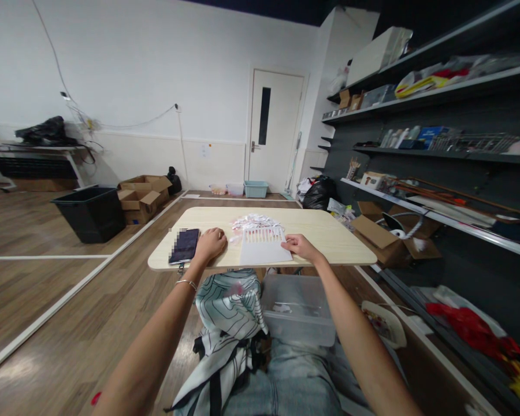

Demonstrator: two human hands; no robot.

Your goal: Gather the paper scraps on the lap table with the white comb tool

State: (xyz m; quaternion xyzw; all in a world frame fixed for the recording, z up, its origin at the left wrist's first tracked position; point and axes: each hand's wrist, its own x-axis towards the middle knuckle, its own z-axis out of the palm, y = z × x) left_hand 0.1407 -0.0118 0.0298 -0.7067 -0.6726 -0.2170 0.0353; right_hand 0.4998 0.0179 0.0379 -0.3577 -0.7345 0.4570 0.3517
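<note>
On the pale tabletop [329,231] lies a white card [260,254] with a row of small, pale, narrow pieces along its far part. My right hand [301,247] pinches the card's right edge between thumb and fingers. Just beyond the card is a loose pile of small white and reddish pieces [257,221], too small to make out. My left hand [211,245] rests palm down on the table, fingers loosely bent, with nothing visible in it. Beside it on the left is a dark phone [185,247], partly pixelated. A few small pieces lie between my left hand and the card.
Below the table's near edge, a translucent plastic box [299,312] and a patterned cloth bag [229,300] rest by my lap. A black bin [91,214] and cardboard boxes [143,196] stand at left. Loaded shelves [437,153] line the right; an open carton [381,237] sits below.
</note>
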